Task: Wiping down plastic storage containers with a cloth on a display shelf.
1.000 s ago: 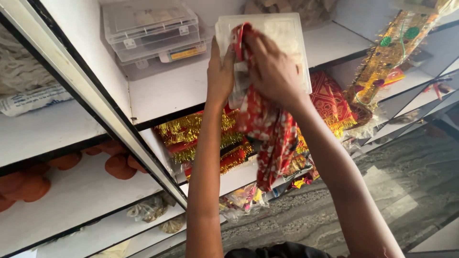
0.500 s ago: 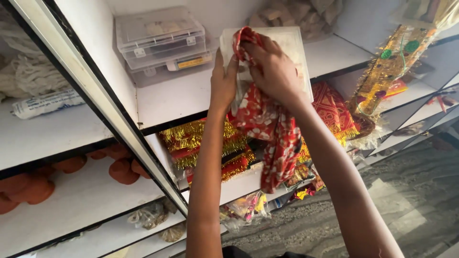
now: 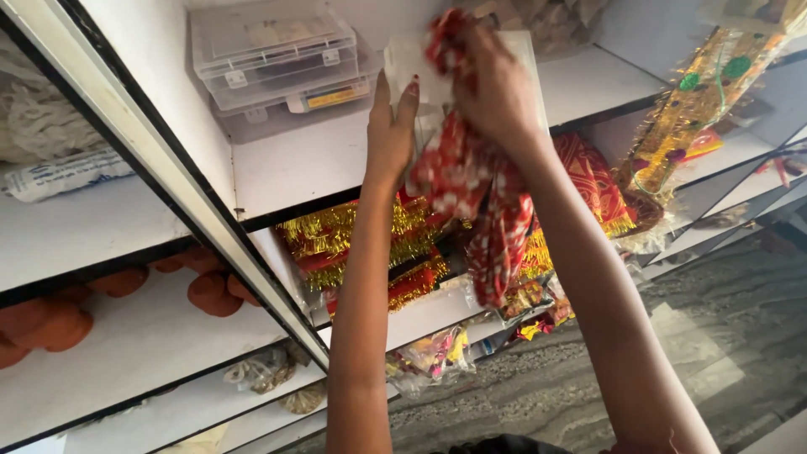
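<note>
Since the earlier frame both hands have risen higher against the shelf, and the red and white patterned cloth has been lifted with them, so its top now bunches near the upper edge of the flat white packet. The right hand is closed over the top of the cloth, gripping the bunched fabric against the packet, while the rest of the cloth hangs down in front of the gold tinsel garlands on the shelf below. The left hand is flat, fingers straight and together, pressed against the cloth's left side. Clear plastic boxes are stacked just left of the packet.
</note>
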